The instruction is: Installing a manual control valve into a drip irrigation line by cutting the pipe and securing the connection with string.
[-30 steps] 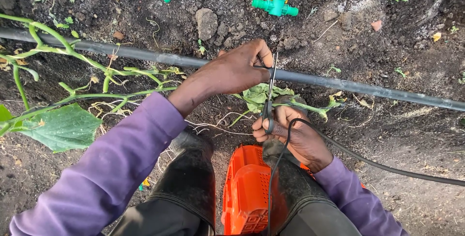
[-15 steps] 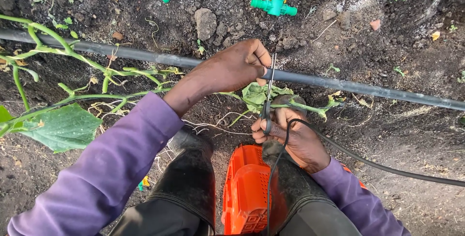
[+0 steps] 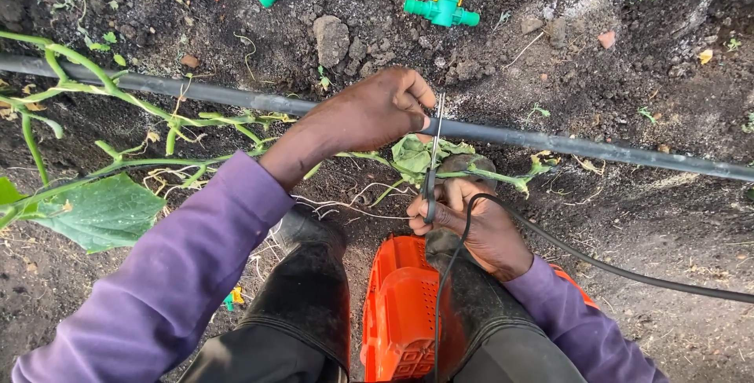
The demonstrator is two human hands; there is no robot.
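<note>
Black irrigation pipe runs across the dark soil, and the left hand is curled down on top of it, fingers closed over the pipe. Right against those fingers, scissors stand nearly upright, tips at the pipe. The right hand is wrapped around the scissor handles, and a thin black tube loops past it and off to the right. An orange crate sits between the knees. Two green valves lie beyond the pipe; a cucumber vine trails left.
</note>
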